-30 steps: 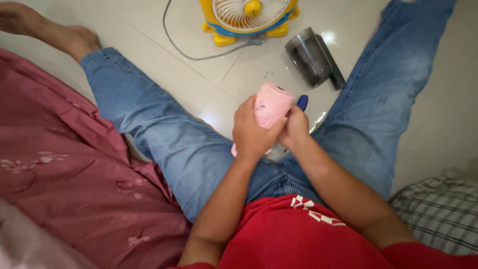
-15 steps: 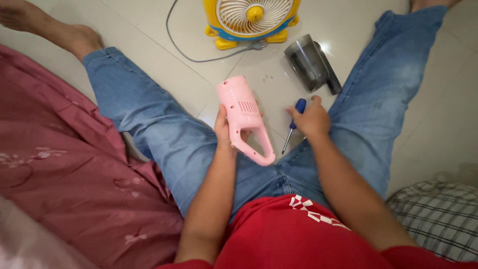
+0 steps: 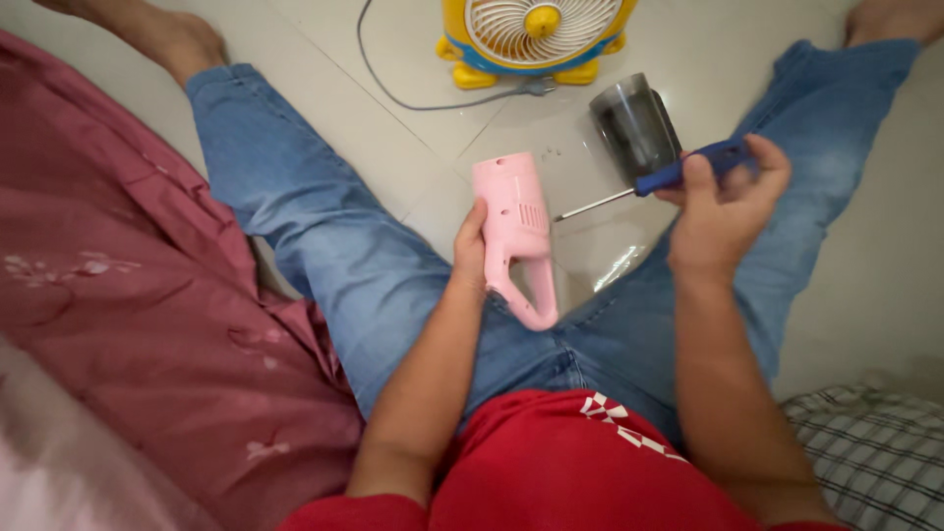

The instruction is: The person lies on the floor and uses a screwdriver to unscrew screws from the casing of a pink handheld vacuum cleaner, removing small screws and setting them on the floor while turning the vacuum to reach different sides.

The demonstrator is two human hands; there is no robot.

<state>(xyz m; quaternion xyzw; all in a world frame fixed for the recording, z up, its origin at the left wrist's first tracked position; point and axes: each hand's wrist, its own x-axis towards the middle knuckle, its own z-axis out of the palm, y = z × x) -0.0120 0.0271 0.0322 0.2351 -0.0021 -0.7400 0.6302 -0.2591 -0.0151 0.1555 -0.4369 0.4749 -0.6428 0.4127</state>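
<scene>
I sit on a tiled floor with my legs in blue jeans spread apart. My left hand (image 3: 470, 251) grips a pink handheld device body (image 3: 516, 231) with a loop handle, held upright between my thighs. My right hand (image 3: 723, 211) is raised to the right of it and holds a blue-handled screwdriver (image 3: 678, 175). The screwdriver's thin metal shaft points left, its tip close to the pink body's right side but apart from it.
A dark translucent cup-shaped part (image 3: 634, 128) lies on the floor behind the screwdriver. A yellow and blue small fan (image 3: 536, 34) with a grey cable (image 3: 413, 93) stands farther back. Pink cloth (image 3: 128, 295) lies at left, checked fabric (image 3: 865, 452) at lower right.
My right hand picked the screwdriver up off the floor and lifted it to the right. My left hand keeps the pink body, now turned more upright.
</scene>
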